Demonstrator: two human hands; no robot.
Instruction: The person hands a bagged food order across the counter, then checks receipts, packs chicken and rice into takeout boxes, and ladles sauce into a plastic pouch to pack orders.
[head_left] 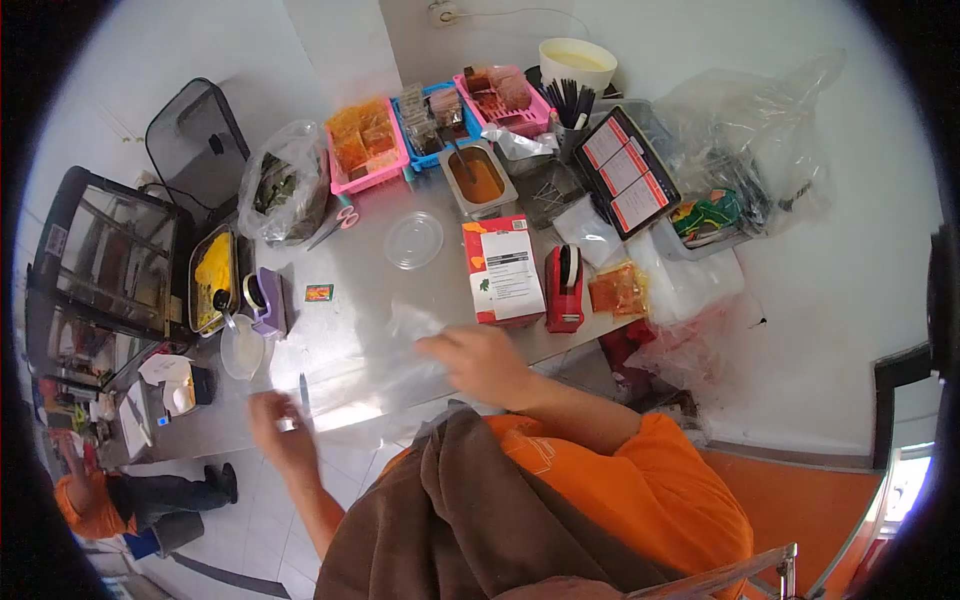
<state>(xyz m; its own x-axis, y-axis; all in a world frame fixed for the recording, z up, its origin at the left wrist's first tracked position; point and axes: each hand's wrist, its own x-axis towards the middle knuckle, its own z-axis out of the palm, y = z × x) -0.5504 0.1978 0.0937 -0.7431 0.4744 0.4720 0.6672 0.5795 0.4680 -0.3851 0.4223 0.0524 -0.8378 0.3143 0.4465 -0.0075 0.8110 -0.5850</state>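
At the near edge of the steel table (300, 345), my right hand (485, 365) pinches a clear plastic bag (408, 345) that spreads over the metal to its left. My left hand (283, 432) is closed with curled fingers at the same edge, farther left. A pale spot shows at its fingers, but what it holds is too blurred to make out. Just beyond that hand lies a thin dark object (303, 390). A small green and red packet (319, 292) and a round clear lid (413, 240) lie past the bag. Behind my right hand stands a red box (500, 270) with a white label.
A red tape dispenser (565, 290) stands right of the box, a purple one (267, 303) at left. Behind are scissors (337, 228), a steel pan of sauce (478, 180), pink (368, 145) and blue baskets, and a tablet (627, 170). Another person (100, 500) stands lower left.
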